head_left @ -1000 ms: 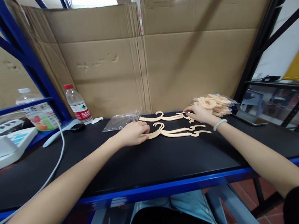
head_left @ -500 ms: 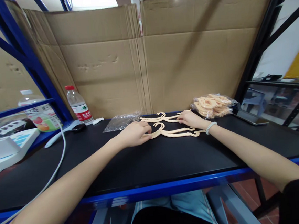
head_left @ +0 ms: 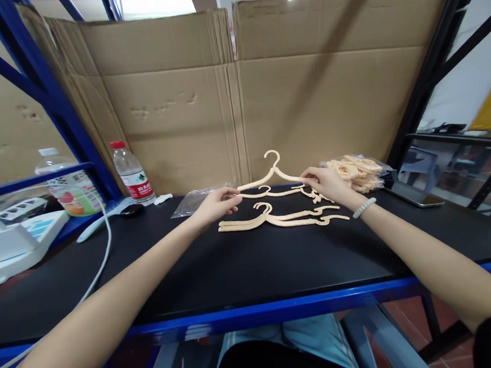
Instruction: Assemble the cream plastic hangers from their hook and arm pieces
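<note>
A cream clothes hanger (head_left: 287, 174) is raised upright above the table, its hook pointing up. At its left end my left hand (head_left: 218, 204) pinches the tip, and my right hand (head_left: 328, 186), with a beaded bracelet at the wrist, grips the other end. Loose cream pieces dangle or lie below my right fingers; which, I cannot tell. Right behind my hands another cream hanger (head_left: 279, 193) lies flat. Closer to me, two more hangers (head_left: 248, 223) lie nearly stacked, with hooked pieces at their right ends.
A clear bag of cream plastic parts (head_left: 361, 170) sits at the back right, beside a dark flat tray (head_left: 416, 196). An empty-looking clear bag (head_left: 191, 202) lies back left. A red-capped bottle (head_left: 133, 176), a brush (head_left: 107, 217) and a white cable (head_left: 106, 246) occupy the left. Cardboard (head_left: 172, 110) stands behind.
Both hands have moved up slightly, and one hanger has risen from the table between them. My left hand has left the front pair of hangers, whose left ends now show.
</note>
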A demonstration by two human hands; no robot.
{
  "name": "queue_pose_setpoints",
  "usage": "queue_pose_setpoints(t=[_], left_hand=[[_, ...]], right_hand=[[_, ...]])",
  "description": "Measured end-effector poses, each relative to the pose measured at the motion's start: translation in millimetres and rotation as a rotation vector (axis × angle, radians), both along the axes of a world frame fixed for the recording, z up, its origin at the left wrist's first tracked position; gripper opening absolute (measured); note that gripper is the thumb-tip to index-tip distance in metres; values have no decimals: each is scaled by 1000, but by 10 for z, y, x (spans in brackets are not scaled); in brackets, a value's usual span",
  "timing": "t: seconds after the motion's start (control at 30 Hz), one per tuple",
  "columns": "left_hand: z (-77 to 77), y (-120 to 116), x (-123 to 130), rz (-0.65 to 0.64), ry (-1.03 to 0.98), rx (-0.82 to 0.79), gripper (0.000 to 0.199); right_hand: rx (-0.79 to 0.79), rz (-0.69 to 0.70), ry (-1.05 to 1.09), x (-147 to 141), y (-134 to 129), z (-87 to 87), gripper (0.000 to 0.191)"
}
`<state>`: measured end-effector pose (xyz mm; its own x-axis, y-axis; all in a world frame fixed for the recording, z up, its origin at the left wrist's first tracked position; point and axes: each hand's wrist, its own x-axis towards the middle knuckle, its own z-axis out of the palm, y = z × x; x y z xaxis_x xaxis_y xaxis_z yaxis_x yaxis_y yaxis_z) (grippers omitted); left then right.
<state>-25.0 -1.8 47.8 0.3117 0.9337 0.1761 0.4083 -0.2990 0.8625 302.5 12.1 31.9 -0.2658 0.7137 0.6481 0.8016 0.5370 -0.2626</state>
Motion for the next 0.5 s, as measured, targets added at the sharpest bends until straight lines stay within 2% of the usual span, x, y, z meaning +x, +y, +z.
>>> queue_pose_setpoints(t=[0.07,0.13,0.23,0.33,0.5], left_hand=[[25,-15,11,63,-202,-185,28],[47,-33,25,72,-377,-319,23],[57,-45,38,8,-526,-372,19],[45,-53,37,-65,-498,-309,17],[28,-91,40,-189,-268,-225,22]], right_hand=[[27,27,74,-52,-37,27,14],[38,75,122,-135,-100,53,16],[27,148,100,-260,-206,83,19],[14,197,69,-338,-274,94,18],[-8,231,85,-350,-280,91,16]])
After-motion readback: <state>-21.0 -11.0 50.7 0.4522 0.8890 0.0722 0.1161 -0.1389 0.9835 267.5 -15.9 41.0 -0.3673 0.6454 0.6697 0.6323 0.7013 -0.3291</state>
